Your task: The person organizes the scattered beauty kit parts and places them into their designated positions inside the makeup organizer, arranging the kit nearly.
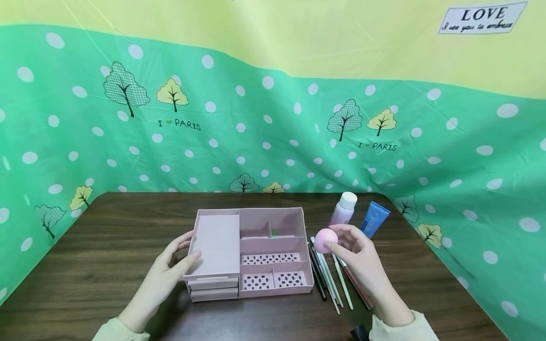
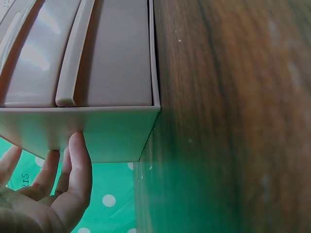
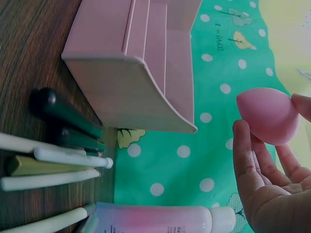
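Observation:
My right hand pinches a pink egg-shaped makeup sponge between thumb and fingertips, above the table and just right of a pink desk organizer. In the right wrist view, the sponge is held clear of everything else. My left hand rests on the organizer's left side, with the thumb near the top edge. Its fingertips touch the outer side wall in the left wrist view, and the fingers are only slightly bent. The organizer has a flat top over two drawers at left and open compartments at right.
Several makeup brushes and pencils lie right of the organizer. Behind them stand a lilac bottle with a white cap and a blue tube. A small black object sits by the right sleeve. Something green shows in a back compartment.

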`<state>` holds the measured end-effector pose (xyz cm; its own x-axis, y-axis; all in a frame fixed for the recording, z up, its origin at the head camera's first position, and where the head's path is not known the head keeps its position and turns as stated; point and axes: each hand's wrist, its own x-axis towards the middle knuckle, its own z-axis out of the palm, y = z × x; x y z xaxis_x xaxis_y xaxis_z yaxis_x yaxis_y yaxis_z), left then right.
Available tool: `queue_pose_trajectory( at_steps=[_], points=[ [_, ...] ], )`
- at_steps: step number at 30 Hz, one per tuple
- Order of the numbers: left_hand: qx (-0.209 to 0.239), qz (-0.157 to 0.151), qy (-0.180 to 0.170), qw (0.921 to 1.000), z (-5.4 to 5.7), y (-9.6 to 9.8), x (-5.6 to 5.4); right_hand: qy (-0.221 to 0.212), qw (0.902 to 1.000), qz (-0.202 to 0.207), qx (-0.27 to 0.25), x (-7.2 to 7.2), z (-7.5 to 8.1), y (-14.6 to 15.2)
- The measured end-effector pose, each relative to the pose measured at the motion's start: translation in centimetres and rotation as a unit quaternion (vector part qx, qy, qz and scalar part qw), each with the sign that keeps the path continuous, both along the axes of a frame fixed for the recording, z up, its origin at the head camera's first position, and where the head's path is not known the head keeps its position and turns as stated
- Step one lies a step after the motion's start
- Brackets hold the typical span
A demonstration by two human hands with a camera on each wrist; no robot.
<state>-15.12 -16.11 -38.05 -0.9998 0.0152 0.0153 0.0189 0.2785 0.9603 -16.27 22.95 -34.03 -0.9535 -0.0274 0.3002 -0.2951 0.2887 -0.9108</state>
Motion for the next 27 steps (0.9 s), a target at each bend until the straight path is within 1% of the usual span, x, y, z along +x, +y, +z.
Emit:
queue_pose_trajectory(
  at_steps=[2,6,9,14,20,27],
  points=[
    [0.007,-0.001,-0.003,1.0000,0.0,0.0,-0.1,0.002,1.0000,0.009,0.004,0.0,0.0,-0.1],
    [0.013,-0.002,-0.004,0.9999,-0.1,0.1,-0.2,-0.014,0.9996,0.024,-0.008,0.1,0.0,-0.4],
    [0.015,-0.004,-0.004,0.9999,-0.2,0.0,-0.2,-0.025,0.9992,0.028,-0.014,0.2,-0.1,-0.7],
    [0.015,-0.003,-0.006,0.9999,-0.3,-0.1,-0.1,-0.033,0.9984,0.042,-0.017,0.2,-0.3,-1.3],
    [0.012,-0.005,-0.006,0.9999,-0.3,-0.1,-0.1,-0.045,0.9968,0.066,-0.004,0.1,-0.6,-1.7],
    [0.006,-0.004,-0.007,0.9999,-0.2,0.0,0.0,-0.047,0.9939,0.099,0.007,-0.1,-1.4,-2.3]
  ],
)
